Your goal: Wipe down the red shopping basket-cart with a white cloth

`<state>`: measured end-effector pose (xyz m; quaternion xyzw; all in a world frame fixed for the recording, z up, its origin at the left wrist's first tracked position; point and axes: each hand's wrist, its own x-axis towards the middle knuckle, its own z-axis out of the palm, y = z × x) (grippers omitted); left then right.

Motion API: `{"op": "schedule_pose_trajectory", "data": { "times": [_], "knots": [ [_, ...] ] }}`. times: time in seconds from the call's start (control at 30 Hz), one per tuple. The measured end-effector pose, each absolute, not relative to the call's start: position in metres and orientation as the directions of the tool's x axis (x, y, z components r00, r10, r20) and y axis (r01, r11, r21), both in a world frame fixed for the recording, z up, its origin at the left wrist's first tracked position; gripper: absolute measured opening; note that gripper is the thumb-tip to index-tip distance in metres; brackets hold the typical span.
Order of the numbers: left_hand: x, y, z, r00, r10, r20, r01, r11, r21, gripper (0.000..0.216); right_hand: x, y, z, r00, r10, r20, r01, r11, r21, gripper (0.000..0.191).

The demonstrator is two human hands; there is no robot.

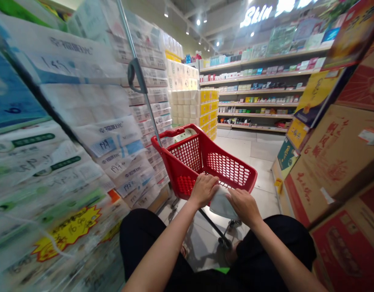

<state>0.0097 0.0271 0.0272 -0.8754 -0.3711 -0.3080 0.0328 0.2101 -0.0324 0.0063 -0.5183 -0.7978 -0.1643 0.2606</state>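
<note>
A red wheeled shopping basket (182, 170) with perforated sides stands on the floor in front of my knees. Its long grey pull handle (137, 76) rises up to the left. At the basket's near edge, my left hand (205, 190) is closed with bent fingers on the left side of a pale, smooth thing (222, 204). My right hand (243, 206) grips the same thing from the right. It looks whitish grey and rounded at the bottom; its exact kind cannot be made out. Part of the basket's near rim is hidden behind the hands.
Stacked paper packs (114, 134) rise close on the left. Cardboard boxes (335, 162) stand piled on the right. Ahead, yellow-and-white packs (193, 109) form another pile, with stocked shelves (259, 73) at the back. Pale floor tiles (259, 178) run between them.
</note>
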Motion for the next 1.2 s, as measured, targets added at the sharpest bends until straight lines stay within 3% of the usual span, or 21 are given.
{"op": "schedule_pose_trajectory", "data": {
  "times": [0.2,0.43,0.63,0.77,1.03,1.2],
  "knots": [
    [0.010,0.027,0.026,0.512,0.634,0.579,0.675,-0.714,0.185,0.025,0.253,-0.038,-0.013,-0.388,0.694,0.607,0.802,0.578,-0.149,0.029],
    [0.010,0.030,0.030,0.514,0.647,0.564,0.651,-0.722,0.235,0.023,0.282,-0.014,-0.010,-0.332,0.751,0.570,0.795,0.548,-0.259,0.029],
    [0.010,0.027,0.030,0.502,0.644,0.577,0.664,-0.715,0.220,0.023,0.320,0.023,-0.014,-0.186,0.776,0.603,0.878,0.407,-0.253,0.036],
    [0.013,0.024,0.029,0.467,0.647,0.603,0.694,-0.690,0.204,0.037,0.305,0.016,-0.010,-0.154,0.773,0.615,0.891,0.378,-0.252,0.035],
    [0.007,0.024,0.027,0.463,0.639,0.614,0.687,-0.697,0.208,0.043,0.216,-0.047,0.010,-0.273,0.786,0.555,0.859,0.459,-0.228,0.025],
    [0.001,0.027,0.026,0.502,0.625,0.598,0.648,-0.729,0.218,0.044,0.232,-0.038,0.006,-0.390,0.783,0.485,0.796,0.551,-0.250,0.031]
  ]
}}
